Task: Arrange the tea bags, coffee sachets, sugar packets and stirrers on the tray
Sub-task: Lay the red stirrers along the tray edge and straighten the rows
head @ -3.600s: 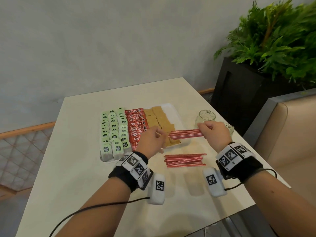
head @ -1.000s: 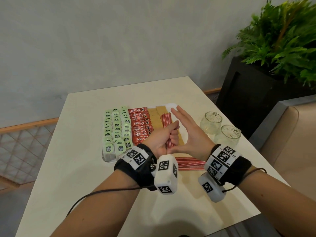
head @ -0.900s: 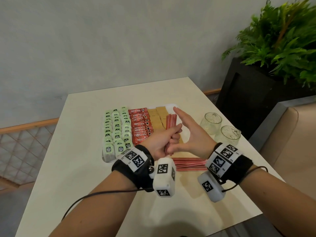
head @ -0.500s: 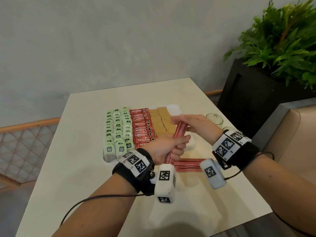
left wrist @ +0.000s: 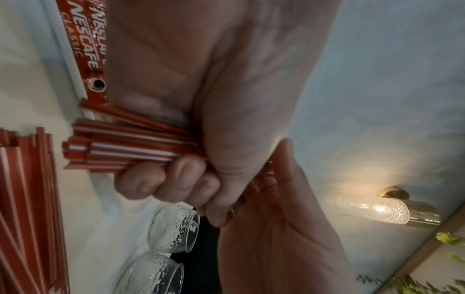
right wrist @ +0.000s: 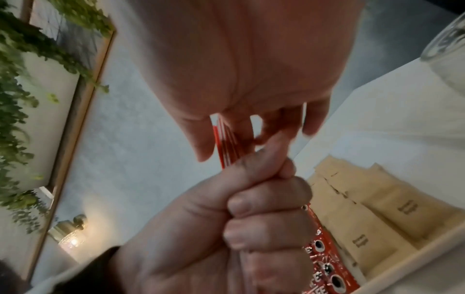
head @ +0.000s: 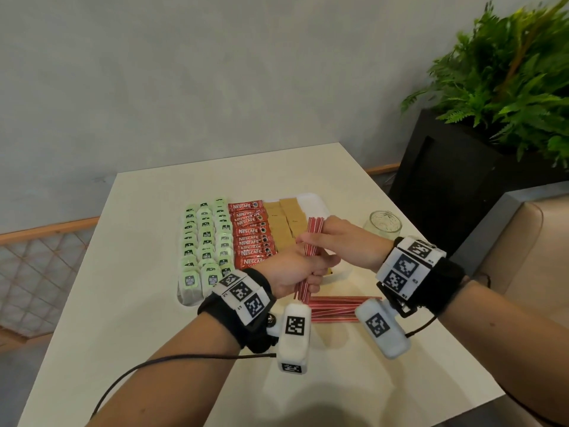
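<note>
My left hand grips the lower part of a bundle of red-and-white stirrers, which stands tilted above the right side of the white tray. My right hand reaches in from the right. Its fingers and thumb curl round the same bundle just above my left fist. The left wrist view shows the stirrers' lower ends sticking out of the fist. On the tray lie rows of green tea bags, red coffee sachets and brown sugar packets.
A second pile of stirrers lies on the table in front of the tray, under my wrists. Two empty glasses stand to the right, one of them a glass past my right hand. A black planter stands beyond the table's right edge.
My right hand was held flat and open beside the bundle a second ago; it has since come over the top and closed round the stirrers. My left hand kept its grip throughout.
</note>
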